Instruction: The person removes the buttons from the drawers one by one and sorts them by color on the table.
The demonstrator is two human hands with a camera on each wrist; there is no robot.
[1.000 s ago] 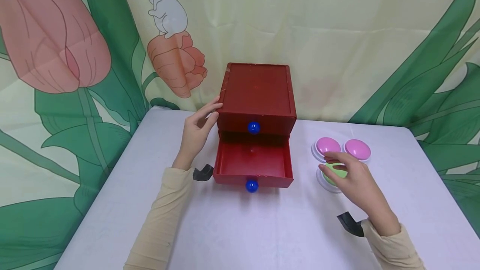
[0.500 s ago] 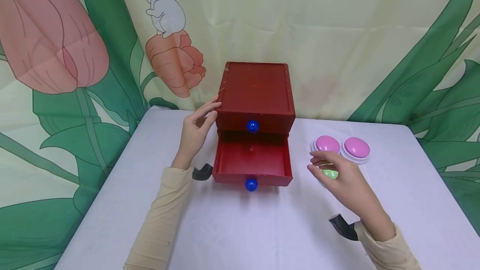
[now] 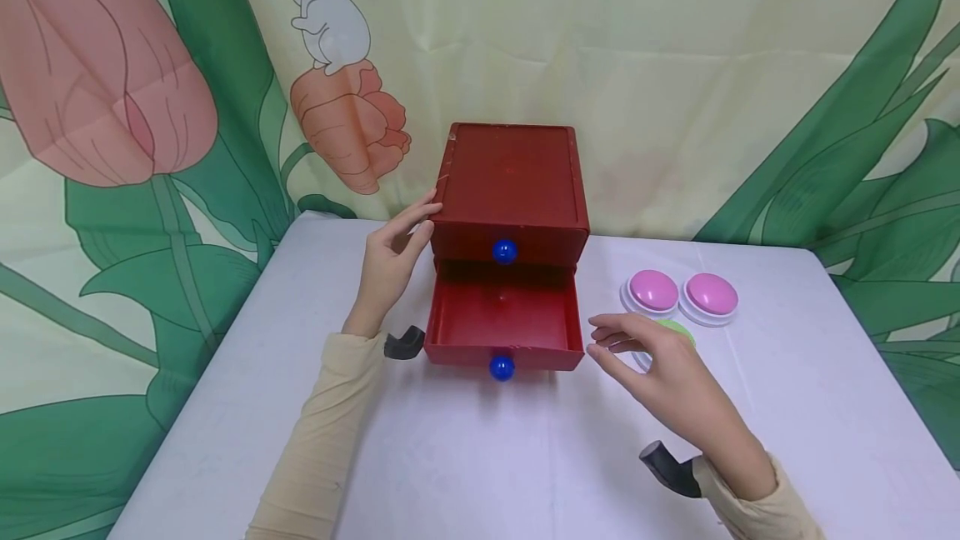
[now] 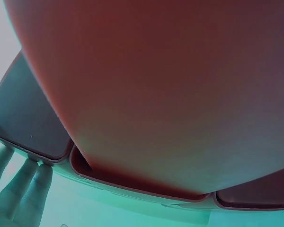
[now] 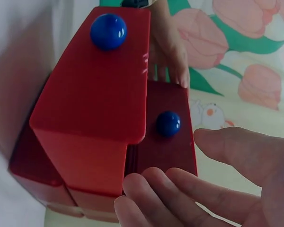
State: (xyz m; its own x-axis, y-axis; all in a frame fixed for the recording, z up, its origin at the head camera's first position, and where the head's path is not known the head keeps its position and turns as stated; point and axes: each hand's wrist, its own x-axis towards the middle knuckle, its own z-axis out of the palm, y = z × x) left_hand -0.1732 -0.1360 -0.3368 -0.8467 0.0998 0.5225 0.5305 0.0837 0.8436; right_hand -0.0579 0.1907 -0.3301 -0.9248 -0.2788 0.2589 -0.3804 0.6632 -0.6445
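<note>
- Because the lower drawer (image 3: 502, 327) stands out of the red cabinet (image 3: 513, 173), I find it just left of my right hand (image 3: 671, 377), its near corner beside the fingertips; the lower blue knob (image 3: 502, 368) sits farther left, midway along the drawer front.
- To work this drawer well, I would meet the front squarely at that knob; force at the corner could, I judge, skew it in its runners.
- A steady cabinet matters too, so I would have the left hand (image 3: 386, 269) brace lightly; the shell looks like thin plastic and may slide.
- That left hand has its fingertips on the cabinet's side near the top edge, fingers extended, thumb apart, gripping nothing.
- My right hand holds nothing: fingers gently bent, a moderate gap to the thumb. I cannot tell whether any fingertip touches the drawer.
- To the right of the left hand, the upper drawer (image 3: 465, 247) is slid in, above the lower one.
- Beyond the right hand lie two pink domes (image 3: 653, 290); a green dome (image 3: 677, 327) is partly hidden behind it.
- Under both hands spreads the white tabletop (image 3: 517, 457), with a printed backdrop (image 3: 637, 107) farther off.
</note>
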